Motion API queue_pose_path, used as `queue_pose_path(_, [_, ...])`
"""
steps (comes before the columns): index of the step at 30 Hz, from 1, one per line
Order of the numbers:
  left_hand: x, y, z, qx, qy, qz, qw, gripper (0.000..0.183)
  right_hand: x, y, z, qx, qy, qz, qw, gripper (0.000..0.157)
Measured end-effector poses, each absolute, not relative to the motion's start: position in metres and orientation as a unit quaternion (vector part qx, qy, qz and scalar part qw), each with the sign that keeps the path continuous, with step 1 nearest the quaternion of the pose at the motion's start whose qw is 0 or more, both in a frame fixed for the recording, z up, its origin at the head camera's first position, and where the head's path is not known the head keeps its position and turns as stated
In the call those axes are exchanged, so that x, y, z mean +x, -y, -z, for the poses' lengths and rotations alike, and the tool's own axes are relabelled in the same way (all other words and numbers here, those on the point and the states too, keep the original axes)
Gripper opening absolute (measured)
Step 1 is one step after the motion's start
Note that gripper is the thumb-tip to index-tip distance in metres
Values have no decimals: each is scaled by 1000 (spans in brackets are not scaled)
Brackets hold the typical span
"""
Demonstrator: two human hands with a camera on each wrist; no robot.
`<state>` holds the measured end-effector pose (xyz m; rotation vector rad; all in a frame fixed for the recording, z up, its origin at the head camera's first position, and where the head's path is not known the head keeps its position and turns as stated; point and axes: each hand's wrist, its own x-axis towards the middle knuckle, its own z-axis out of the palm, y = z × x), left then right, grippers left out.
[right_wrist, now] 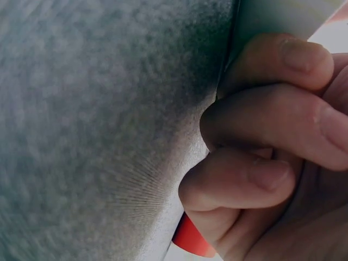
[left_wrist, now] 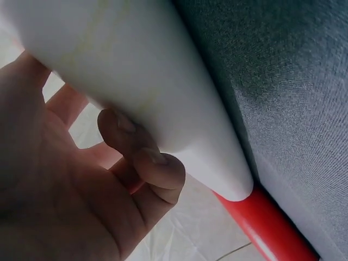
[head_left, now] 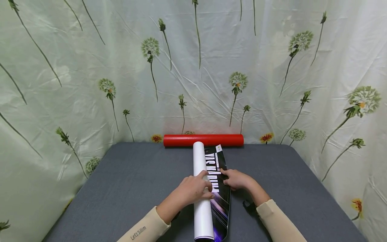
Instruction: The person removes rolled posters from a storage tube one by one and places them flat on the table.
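Note:
A partly rolled poster (head_left: 199,215) lies lengthwise on the grey table, its white back outward on the roll. A dark printed strip with large white letters and purple streaks lies unrolled along its right side. My left hand (head_left: 193,190) holds the roll from the left, fingers and thumb curved over its top. In the left wrist view, two curled fingers (left_wrist: 157,166) show beside the white roll (left_wrist: 163,92). At the strip's right edge, my right hand (head_left: 239,179) pinches the poster. Curled fingers (right_wrist: 261,119) fill the right wrist view, largely hiding the edge they hold.
A red cylinder (head_left: 181,140) lies crosswise at the table's back, just beyond the poster's far end. The grey table (head_left: 145,174) extends on both sides of the poster. Behind it hangs a pale curtain (head_left: 127,67) printed with dandelions.

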<state>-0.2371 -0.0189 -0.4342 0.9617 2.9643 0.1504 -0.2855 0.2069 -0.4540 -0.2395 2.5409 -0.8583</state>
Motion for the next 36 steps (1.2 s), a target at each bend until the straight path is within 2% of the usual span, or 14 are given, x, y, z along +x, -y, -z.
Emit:
queue_pose_path(10, [-238, 21, 436, 307, -950, -49, 20, 19, -289, -210, 456, -99, -931, 269, 224, 65])
queue_pose_path(14, [-239, 21, 437, 310, -949, -53, 6, 24, -289, -212, 457, -99, -929, 274, 227, 72])
queue_pose_path(28, [-239, 25, 435, 304, -952, -40, 5, 20, -291, -221, 454, -98, -899, 328, 273, 84])
queue_pose_path(34, [-241, 25, 436, 310, -950, -47, -2, 31, -291, -223, 453, -109, -894, 331, 283, 88])
queue_pose_path(36, [-241, 24, 436, 310, -950, -46, -3, 30, -291, -223, 453, -112, -893, 331, 285, 89])
